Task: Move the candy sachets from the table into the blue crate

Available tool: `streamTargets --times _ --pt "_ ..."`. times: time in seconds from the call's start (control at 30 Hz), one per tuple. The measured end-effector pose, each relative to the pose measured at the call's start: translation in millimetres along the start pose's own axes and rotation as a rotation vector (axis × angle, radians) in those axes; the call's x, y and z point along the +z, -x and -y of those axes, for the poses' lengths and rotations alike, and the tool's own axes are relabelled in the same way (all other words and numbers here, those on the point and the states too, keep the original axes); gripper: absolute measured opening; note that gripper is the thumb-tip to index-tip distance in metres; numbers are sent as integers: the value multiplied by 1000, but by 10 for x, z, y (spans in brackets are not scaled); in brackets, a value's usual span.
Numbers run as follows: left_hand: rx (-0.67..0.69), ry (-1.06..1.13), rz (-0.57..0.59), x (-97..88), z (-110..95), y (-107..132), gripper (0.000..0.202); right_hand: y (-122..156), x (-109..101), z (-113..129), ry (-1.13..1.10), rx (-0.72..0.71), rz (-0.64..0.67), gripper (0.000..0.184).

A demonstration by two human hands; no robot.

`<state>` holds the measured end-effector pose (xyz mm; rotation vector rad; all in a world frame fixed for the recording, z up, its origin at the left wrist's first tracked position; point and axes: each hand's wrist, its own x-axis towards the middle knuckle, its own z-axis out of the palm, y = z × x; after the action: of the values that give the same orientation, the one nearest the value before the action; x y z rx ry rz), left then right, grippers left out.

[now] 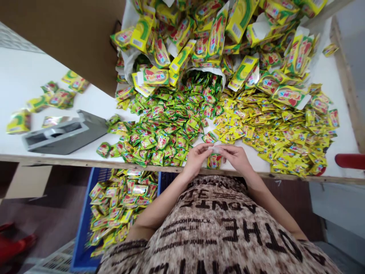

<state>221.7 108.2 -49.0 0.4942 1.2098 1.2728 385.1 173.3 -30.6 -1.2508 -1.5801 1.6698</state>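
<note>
My left hand (196,158) and my right hand (235,156) meet at the near edge of the white table (28,72). Both pinch a small green and yellow sachet (214,161) that hangs between them. Just beyond the fingers lies a heap of green sachets (168,125), and to its right a heap of yellow sachets (273,129). Behind both heaps is a pile of larger yellow and green packets (216,34), some flattened, some folded open.
A grey tape dispenser (65,133) sits on the table's left part, with a few loose packets (54,97) behind it. Under the table edge a blue crate (82,224) holds several filled packets. A brown board (71,34) leans at the back left. Something red (349,160) pokes in at the right.
</note>
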Motion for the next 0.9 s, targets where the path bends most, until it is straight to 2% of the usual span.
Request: streamTargets --times 0.1,0.23,0.3,0.4,0.53,0.6,0.67,0.77,0.9 --pt "127 -183 -41 -15 32 20 26 -9 -26 12 -46 53 29 24" --pt "186 -256 -41 -4 54 -19 27 -35 -31 -47 -141 99 41 30" --pt "235 -296 -18 1 59 -58 28 -44 -20 -80 -140 78 5 29" --pt "417 -423 31 -27 65 -97 20 -13 -3 -114 -36 -28 -60 23" --pt "681 -543 168 -115 91 -68 18 132 -19 -153 183 -269 -80 16" --pt "711 -563 223 -156 113 -36 21 188 -56 -150 271 -380 -53 17" --pt "698 -593 247 -182 137 -18 20 155 -103 -107 336 -426 1 17" --pt "633 -702 318 -167 166 -37 27 -152 -145 26 532 -424 -42 22" --pt "614 -705 408 -56 145 -20 29 -854 -87 195 1099 -305 -240 28"
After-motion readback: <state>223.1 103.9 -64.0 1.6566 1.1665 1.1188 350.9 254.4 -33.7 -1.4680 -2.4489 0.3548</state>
